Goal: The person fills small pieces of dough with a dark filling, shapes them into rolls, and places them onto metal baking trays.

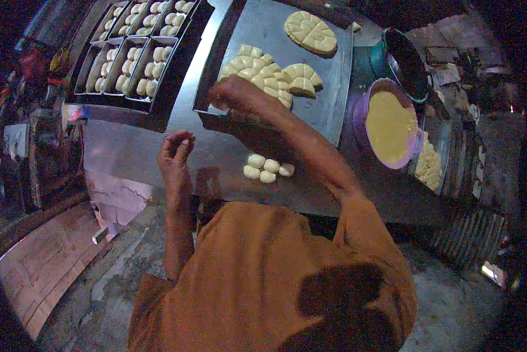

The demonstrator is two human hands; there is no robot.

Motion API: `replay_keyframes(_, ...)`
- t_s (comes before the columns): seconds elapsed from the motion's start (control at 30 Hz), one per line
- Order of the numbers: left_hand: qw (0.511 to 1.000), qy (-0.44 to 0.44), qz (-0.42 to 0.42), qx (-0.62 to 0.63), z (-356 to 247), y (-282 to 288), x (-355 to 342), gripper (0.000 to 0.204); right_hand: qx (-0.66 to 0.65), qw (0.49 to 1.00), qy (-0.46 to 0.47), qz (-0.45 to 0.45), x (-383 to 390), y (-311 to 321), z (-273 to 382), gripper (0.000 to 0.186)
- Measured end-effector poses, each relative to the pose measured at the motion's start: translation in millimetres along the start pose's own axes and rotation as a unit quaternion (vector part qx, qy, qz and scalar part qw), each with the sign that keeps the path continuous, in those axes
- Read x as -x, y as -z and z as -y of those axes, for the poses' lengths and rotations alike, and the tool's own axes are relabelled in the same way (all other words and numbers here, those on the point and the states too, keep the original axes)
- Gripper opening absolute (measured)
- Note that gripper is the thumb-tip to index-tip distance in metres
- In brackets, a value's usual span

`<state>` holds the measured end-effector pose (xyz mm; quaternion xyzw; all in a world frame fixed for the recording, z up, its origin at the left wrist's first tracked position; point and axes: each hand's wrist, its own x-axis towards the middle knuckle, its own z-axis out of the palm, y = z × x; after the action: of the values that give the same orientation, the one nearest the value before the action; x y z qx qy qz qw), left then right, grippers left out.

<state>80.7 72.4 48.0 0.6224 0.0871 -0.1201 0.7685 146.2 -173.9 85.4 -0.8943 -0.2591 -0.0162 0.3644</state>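
Orange cloth of the person's shirt (263, 276) fills the foreground, nearest the camera, and both forearms rise from it toward a long dark metal desk (128, 152). On the desk's far half lies a flat grey tray (328, 100), carrying two rounds of pale scored dough: a whole disc (310, 30) at its far edge and a partly broken-up disc (269, 73) near its middle, probably kept there so wedges can be pulled off within easy reach. At the desk's far left corner stands a rack of narrow baking tins (136, 50), each holding a row of dough balls side by side. Near the right edge a purple bowl (392, 123) is tipped toward the person and holds a smooth yellow filling or batter; beyond it sits a dark, seemingly empty pan (407, 61), and just beside the bowl a heap of cut dough pieces (430, 164). The right hand (240, 97) reaches over the tray's near edge at the broken disc, fingers curled down; whether they grip a piece I cannot tell. The left hand (175, 152) hovers above bare desk, fingertips pinched together, possibly on a scrap too small to make out. Four small dough balls (266, 168) cluster on the desk's near edge, between the hands.
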Motion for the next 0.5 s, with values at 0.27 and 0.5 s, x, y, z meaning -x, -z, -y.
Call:
replay_keyframes(0.27, 0.98, -0.115, -0.05, -0.156, -35.0, -35.4, 21.5, 0.016, -0.304, 0.9, -0.184, -0.251, 41.8, 36.5, 53.5, 0.021)
replay_keyframes(0.5, 0.795, -0.518, 0.141, -0.282, -84.0, -147.2, 61.2, 0.016, -0.449, 0.798, -0.297, -0.27, 158.1, -31.0, 118.2, 0.026)
